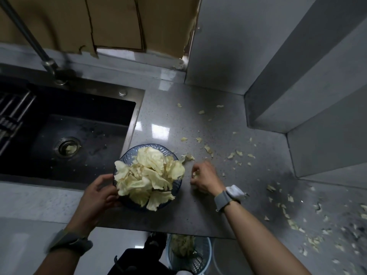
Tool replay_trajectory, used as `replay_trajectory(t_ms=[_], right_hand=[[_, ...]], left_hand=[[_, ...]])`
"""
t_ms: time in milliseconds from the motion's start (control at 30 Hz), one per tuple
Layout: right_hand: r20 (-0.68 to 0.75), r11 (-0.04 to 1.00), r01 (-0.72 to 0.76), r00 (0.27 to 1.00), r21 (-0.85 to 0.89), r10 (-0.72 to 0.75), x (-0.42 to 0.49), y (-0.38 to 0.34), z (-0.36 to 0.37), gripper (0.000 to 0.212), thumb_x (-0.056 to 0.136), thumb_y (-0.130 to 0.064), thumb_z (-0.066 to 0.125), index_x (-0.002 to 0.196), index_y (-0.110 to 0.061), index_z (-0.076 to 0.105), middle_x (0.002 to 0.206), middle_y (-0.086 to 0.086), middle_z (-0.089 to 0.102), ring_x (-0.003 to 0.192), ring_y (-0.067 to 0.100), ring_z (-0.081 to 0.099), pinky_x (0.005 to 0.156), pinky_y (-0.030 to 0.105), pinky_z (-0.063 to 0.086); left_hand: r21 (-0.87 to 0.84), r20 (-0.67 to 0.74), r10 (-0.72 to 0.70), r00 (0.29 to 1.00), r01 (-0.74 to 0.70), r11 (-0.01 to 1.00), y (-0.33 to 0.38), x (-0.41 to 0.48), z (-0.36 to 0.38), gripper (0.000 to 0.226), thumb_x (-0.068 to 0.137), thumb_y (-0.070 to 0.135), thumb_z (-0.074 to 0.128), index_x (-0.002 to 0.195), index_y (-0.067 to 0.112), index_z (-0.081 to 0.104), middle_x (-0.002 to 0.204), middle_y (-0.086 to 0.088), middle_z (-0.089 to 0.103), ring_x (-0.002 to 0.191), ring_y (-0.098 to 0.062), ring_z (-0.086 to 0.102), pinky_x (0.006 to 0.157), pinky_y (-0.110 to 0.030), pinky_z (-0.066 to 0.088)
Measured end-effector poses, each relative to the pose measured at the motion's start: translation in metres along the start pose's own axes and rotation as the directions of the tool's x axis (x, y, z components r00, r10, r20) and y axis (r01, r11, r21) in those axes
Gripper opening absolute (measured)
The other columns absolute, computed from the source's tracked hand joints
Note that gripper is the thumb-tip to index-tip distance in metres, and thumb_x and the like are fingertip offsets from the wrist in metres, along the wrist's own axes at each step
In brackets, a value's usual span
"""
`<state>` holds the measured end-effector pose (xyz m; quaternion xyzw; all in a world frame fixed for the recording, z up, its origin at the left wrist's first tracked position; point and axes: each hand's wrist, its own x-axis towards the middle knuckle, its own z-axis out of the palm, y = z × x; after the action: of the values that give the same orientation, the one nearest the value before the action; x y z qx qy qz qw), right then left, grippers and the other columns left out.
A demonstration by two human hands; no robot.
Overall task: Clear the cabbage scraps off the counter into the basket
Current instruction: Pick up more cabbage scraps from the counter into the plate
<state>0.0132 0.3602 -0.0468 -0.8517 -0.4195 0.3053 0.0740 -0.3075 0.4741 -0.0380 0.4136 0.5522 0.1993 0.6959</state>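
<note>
A blue glass plate (127, 155) heaped with pale cabbage leaves (149, 175) sits on the grey counter (164, 108) beside the sink. My left hand (99, 193) grips the plate's left rim. To the plate's right, my right hand (204, 177) lies on the counter with its fingers curled round a few small cabbage scraps. Several loose scraps (208, 148) are scattered over the counter to the right, thickest at the far right (294, 223). A pale blue plastic basket (200, 259) holding cabbage stands on the floor below the counter's front edge.
A black sink (79, 139) with a drain lies to the left, its faucet (29, 38) above. Grey walls step in along the right side (297, 86). A dark smudge marks the counter at the right (288, 187).
</note>
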Motion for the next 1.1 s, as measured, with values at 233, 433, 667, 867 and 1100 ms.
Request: replay_trajectory(t_ms=[233, 433, 667, 867, 1100], right_hand=[[-0.204, 0.952, 0.178, 0.971, 0.248, -0.129, 0.017, -0.018, -0.011, 0.017, 0.080, -0.020, 0.076, 0.090, -0.020, 0.063, 0.095, 0.001, 0.063, 0.091, 0.020, 0.057, 0.073, 0.034, 0.048], [-0.073, 0.989, 0.128, 0.990, 0.074, -0.122, 0.033, -0.033, -0.004, 0.059, 0.082, -0.025, 0.077, 0.131, -0.033, 0.046, 0.124, 0.007, 0.055, 0.115, 0.027, 0.051, 0.095, 0.042, 0.047], [-0.215, 0.987, -0.004, 0.976, 0.160, 0.038, 0.034, -0.020, -0.004, 0.008, 0.082, -0.019, 0.075, 0.085, -0.016, 0.067, 0.095, 0.003, 0.067, 0.091, 0.020, 0.062, 0.079, 0.034, 0.053], [-0.292, 0.801, -0.132, 0.887, 0.583, 0.359, 0.018, 0.006, -0.030, 0.011, 0.082, -0.018, 0.072, 0.075, -0.019, 0.064, 0.071, -0.002, 0.063, 0.068, 0.014, 0.057, 0.055, 0.021, 0.040], [-0.103, 0.910, -0.123, 0.979, 0.395, 0.177, -0.005, 0.017, -0.023, 0.012, 0.084, -0.021, 0.073, 0.081, -0.017, 0.063, 0.108, 0.002, 0.052, 0.100, 0.018, 0.053, 0.085, 0.025, 0.048]], left_hand=[[-0.007, -0.029, 0.021, 0.999, -0.021, 1.000, -0.005, -0.007, -0.009, 0.037, 0.092, -0.005, 0.059, 0.102, 0.028, 0.072, 0.095, -0.035, 0.068, 0.082, -0.037, 0.058, 0.061, -0.043, 0.061], [0.004, -0.047, 0.004, 0.999, -0.004, 1.000, -0.004, -0.010, -0.008, 0.036, 0.090, -0.005, 0.061, 0.103, 0.027, 0.071, 0.098, -0.035, 0.068, 0.078, -0.037, 0.064, 0.060, -0.042, 0.061], [-0.008, -0.019, 0.000, 1.000, 0.000, 1.000, 0.000, -0.009, -0.002, 0.035, 0.091, -0.009, 0.058, 0.107, 0.020, 0.069, 0.091, -0.036, 0.064, 0.083, -0.037, 0.054, 0.065, -0.046, 0.061], [0.005, -0.017, -0.019, 1.000, 0.019, 1.000, -0.002, -0.002, 0.005, 0.034, 0.091, -0.008, 0.059, 0.112, 0.018, 0.067, 0.087, -0.033, 0.062, 0.082, -0.036, 0.052, 0.061, -0.043, 0.060], [0.040, 0.011, -0.039, 0.999, 0.039, 0.998, -0.002, 0.004, 0.010, 0.035, 0.092, -0.006, 0.061, 0.117, 0.018, 0.065, 0.103, -0.043, 0.060, 0.082, -0.038, 0.058, 0.074, -0.055, 0.058]])
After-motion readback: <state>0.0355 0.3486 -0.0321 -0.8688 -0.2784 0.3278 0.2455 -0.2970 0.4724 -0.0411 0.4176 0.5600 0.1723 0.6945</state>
